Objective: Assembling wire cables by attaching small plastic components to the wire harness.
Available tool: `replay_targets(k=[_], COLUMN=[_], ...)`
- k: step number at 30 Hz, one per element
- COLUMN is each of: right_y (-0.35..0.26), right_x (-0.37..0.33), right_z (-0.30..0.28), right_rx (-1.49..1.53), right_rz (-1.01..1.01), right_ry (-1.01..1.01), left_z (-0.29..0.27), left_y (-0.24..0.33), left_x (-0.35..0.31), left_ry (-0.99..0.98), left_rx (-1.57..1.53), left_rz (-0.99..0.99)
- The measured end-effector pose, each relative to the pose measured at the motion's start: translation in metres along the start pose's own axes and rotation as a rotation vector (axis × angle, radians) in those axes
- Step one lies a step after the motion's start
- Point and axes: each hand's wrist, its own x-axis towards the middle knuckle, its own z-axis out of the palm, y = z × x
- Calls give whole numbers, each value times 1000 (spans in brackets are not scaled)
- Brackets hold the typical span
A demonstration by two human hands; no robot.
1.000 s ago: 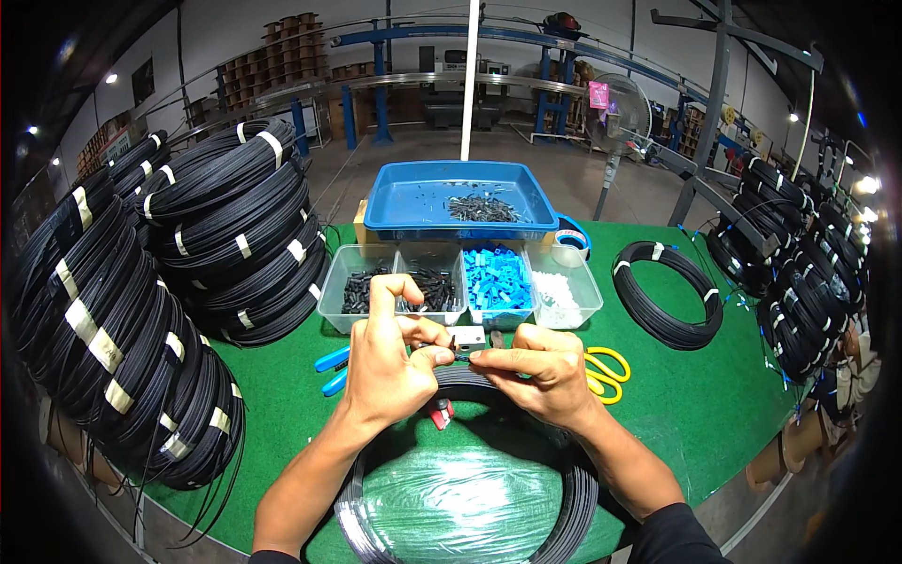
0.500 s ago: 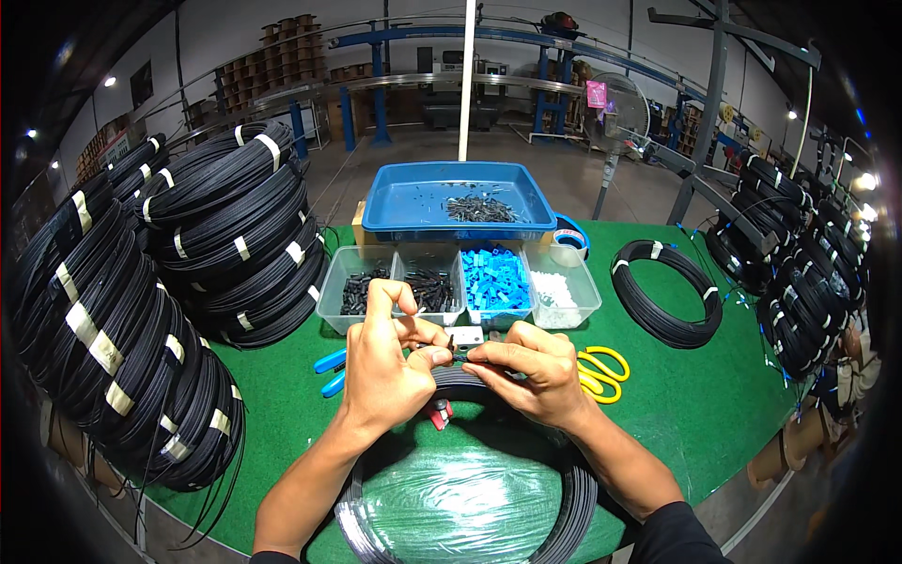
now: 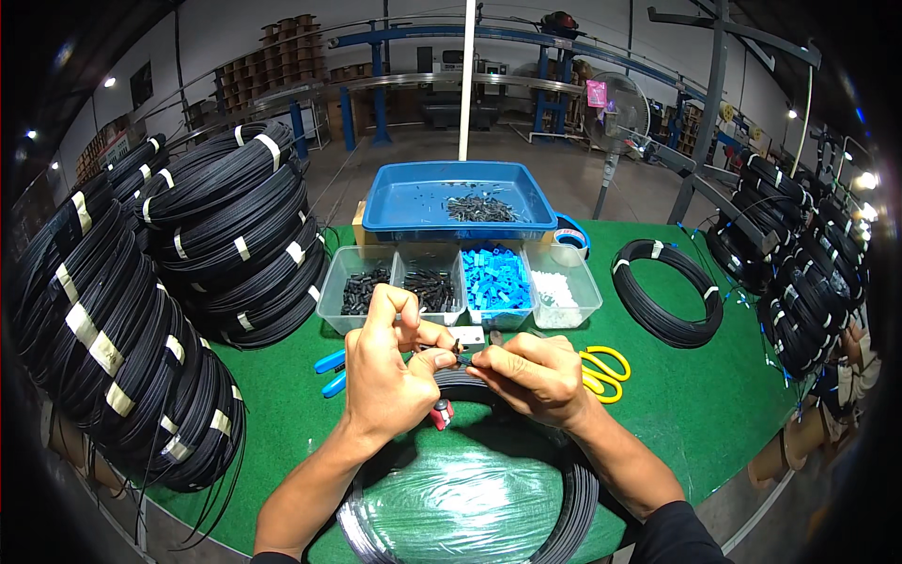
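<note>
Bins (image 3: 568, 318) block the right fingers (image 3: 528, 365) ahead; rightward past yellow handles (image 3: 609, 378), green mat (image 3: 681, 409) opens.

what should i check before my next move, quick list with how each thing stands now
1. Grip: ok, left hand and right hand both seem to pinch the small dark piece.
2. Clear view of that piece: not ok, fingers partly cover it.
3. Piece joined properly: cannot tell, too small.
4. Blue parts in their bin: ok, plenty.
5. Scissors fully visible: not ok, right hand partly hides them.
</note>
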Motion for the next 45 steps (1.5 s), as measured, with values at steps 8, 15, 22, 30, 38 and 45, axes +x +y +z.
replay_targets(k=[8,15,22,30,38,45], right_y=[-3,-4,-2,1,5,7], right_x=[2,-1,-1,-2,-6,-8], right_z=[2,2,2,2,2,3], right_rx=[57,42,-21,-53,-60,-14], right_rz=[5,81,46,22,1,-11], right_ry=[46,44,150,208,152,149], left_z=[1,4,0,1,0,-4], left_y=[10,9,15,17,10,8], left_x=[-2,-4,-5,-2,1,3], left_ry=[11,-27,-96,-86,-85,-131], left_rx=[8,20,10,85,116,141], left_rz=[-147,-105,-31,176,217,249])
